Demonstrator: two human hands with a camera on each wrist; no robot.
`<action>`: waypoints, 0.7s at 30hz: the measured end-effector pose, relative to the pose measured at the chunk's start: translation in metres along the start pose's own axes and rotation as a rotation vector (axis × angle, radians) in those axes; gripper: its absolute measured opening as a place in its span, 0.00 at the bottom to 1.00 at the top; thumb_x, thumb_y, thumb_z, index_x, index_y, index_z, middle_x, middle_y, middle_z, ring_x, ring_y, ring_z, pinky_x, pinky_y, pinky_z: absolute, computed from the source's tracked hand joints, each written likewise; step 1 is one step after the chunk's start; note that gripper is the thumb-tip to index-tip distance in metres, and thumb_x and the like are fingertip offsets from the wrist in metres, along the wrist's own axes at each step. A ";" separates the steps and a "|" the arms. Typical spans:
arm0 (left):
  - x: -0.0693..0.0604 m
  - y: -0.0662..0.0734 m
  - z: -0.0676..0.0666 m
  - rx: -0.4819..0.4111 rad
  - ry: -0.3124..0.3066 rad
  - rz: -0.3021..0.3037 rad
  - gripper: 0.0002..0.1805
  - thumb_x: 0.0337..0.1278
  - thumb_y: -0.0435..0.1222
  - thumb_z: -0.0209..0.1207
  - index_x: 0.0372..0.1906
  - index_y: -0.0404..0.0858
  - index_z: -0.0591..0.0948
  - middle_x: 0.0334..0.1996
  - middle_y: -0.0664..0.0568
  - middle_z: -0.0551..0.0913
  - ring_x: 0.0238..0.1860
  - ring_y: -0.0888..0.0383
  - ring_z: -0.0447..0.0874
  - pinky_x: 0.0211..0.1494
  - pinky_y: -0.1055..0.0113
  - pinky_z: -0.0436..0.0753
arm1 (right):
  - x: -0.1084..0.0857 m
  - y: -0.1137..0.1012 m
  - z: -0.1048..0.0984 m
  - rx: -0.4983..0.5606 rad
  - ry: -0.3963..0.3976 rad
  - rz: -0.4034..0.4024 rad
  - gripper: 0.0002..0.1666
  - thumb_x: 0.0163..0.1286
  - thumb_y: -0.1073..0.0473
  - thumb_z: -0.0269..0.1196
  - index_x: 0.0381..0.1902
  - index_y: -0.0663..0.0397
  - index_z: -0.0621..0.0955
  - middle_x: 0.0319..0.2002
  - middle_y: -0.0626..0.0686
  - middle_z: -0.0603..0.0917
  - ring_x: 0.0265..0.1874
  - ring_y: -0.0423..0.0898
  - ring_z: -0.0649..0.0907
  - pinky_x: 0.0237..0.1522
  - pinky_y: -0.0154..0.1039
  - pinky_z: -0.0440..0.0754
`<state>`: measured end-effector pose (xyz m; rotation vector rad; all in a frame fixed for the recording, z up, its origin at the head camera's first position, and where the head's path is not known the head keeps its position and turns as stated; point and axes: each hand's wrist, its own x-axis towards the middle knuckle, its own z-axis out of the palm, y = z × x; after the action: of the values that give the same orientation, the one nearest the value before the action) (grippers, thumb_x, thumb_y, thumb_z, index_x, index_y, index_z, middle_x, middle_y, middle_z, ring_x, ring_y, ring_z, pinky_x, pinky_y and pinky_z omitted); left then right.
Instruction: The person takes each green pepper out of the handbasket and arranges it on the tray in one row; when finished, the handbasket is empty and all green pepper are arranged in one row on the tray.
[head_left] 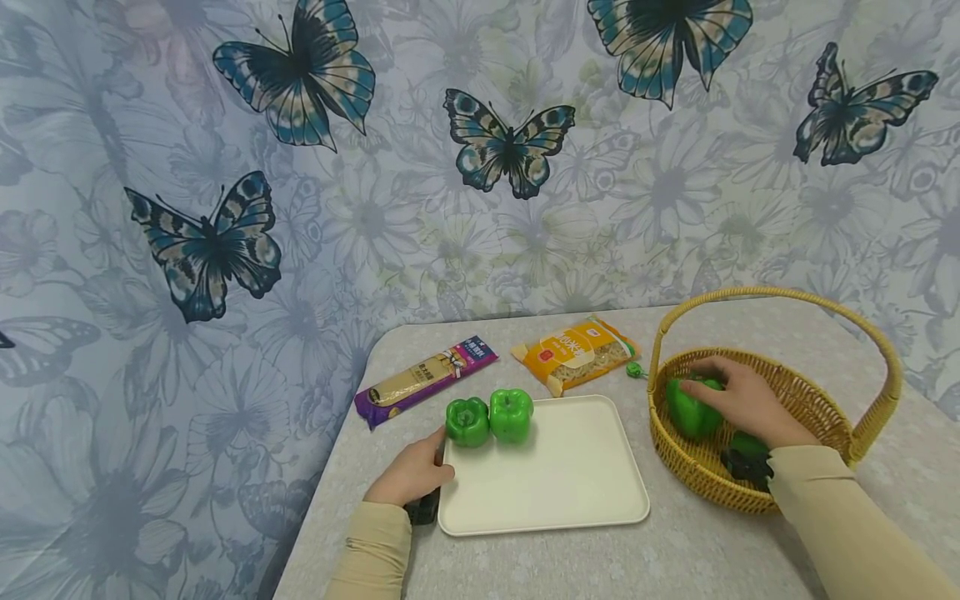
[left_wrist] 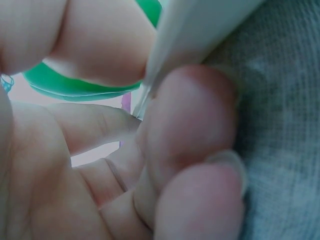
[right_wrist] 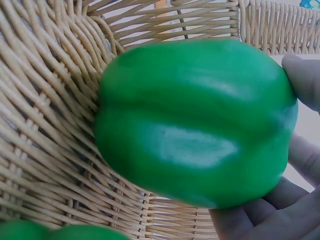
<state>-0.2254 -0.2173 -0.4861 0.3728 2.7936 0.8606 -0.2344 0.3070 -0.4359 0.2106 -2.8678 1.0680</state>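
My right hand (head_left: 748, 406) reaches into the wicker basket (head_left: 663, 442) and grips a green bell pepper (right_wrist: 195, 125), thumb on one side and fingers on the other. Part of another green bell pepper (right_wrist: 65, 233) shows lower in the basket. At the left edge of a cream tray (head_left: 551, 483), my left hand (head_left: 411, 472) holds the rim, its thumb above and curled fingers (left_wrist: 192, 125) against the side near the table. Two green bell peppers (head_left: 467, 422) (head_left: 512, 416) sit side by side in the tray's far left corner.
Behind the tray lie a purple noodle packet (head_left: 426, 379) and an orange pasta bag (head_left: 577, 354). A small green item (head_left: 635, 370) is beside the basket, whose tall handle (head_left: 780, 293) arches over it. A butterfly-patterned wall covering (head_left: 420, 242) stands behind the table.
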 end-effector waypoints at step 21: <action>-0.001 0.003 -0.001 0.000 -0.006 -0.005 0.47 0.54 0.36 0.61 0.81 0.33 0.58 0.31 0.52 0.80 0.30 0.56 0.76 0.34 0.59 0.75 | 0.002 -0.004 0.002 0.002 -0.044 0.027 0.42 0.65 0.34 0.69 0.62 0.58 0.74 0.59 0.69 0.78 0.49 0.59 0.81 0.43 0.49 0.80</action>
<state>-0.2247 -0.2157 -0.4830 0.3671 2.7877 0.8565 -0.2363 0.3028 -0.4343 0.1991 -2.9167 1.0841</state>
